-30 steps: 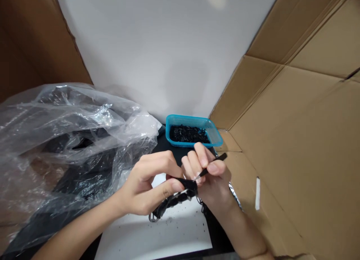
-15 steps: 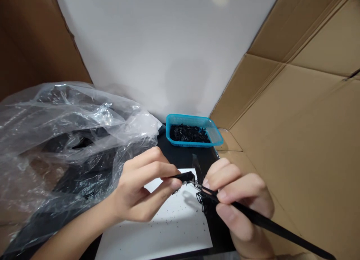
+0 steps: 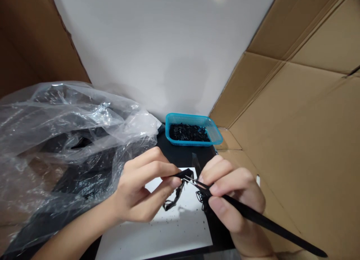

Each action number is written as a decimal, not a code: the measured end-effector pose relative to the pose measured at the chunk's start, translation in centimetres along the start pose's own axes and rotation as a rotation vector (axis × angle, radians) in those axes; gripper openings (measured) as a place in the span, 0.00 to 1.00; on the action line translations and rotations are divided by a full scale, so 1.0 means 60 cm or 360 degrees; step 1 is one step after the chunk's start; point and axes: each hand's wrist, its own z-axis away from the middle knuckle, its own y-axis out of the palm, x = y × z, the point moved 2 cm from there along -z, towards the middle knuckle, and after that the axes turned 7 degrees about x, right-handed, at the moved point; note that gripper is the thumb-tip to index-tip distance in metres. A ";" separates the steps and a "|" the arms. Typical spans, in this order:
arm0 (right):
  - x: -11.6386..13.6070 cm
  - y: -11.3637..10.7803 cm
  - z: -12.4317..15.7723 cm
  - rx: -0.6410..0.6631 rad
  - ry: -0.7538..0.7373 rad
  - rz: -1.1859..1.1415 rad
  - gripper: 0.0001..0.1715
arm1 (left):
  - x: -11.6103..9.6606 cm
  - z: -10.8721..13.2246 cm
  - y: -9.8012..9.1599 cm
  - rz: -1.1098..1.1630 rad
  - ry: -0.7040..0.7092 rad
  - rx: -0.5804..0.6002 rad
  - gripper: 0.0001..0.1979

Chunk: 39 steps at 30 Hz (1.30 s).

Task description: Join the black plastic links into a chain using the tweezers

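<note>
My left hand point(image 3: 146, 185) pinches a small black piece point(image 3: 185, 173) between thumb and fingertips, above the white sheet. A thin black strip point(image 3: 176, 198) hangs below that piece, curling towards the paper. In my right hand point(image 3: 234, 194) are black tweezers point(image 3: 261, 217) with bare metal tips. The tips reach the right end of the black piece; whether they grip it I cannot tell. A tangle of thin black loops point(image 3: 203, 200) lies just under the tweezers at the sheet's right edge.
The white sheet point(image 3: 180, 233) carries scattered dark specks and rests on a black surface point(image 3: 180, 155). Behind it stands a blue plastic basket point(image 3: 216, 136) holding many black bits. Crumpled clear plastic point(image 3: 92, 117) spreads at the left. Cardboard walls point(image 3: 309, 140) and a white panel point(image 3: 168, 46) surround the spot.
My right hand and the tweezers have shifted a little to the left, the tips closer over the black piece. A thin black strip now hangs visibly below my left fingertips.
</note>
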 end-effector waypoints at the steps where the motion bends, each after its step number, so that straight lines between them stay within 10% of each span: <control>1: 0.001 0.001 -0.001 -0.0011 0.0003 -0.0027 0.11 | 0.000 0.000 0.000 0.0014 -0.0014 0.0000 0.06; 13: -0.022 0.007 -0.006 -0.0025 0.0015 -0.0482 0.06 | -0.005 -0.011 0.008 0.0217 -0.0162 -0.0061 0.03; 25: -0.064 0.047 -0.036 0.0120 0.0333 -0.1731 0.08 | -0.004 -0.005 0.035 0.1214 -0.0512 0.0017 0.09; 39: -0.069 0.041 -0.046 0.0183 0.0239 -0.1739 0.13 | 0.000 -0.002 0.036 0.1154 -0.0577 -0.0008 0.12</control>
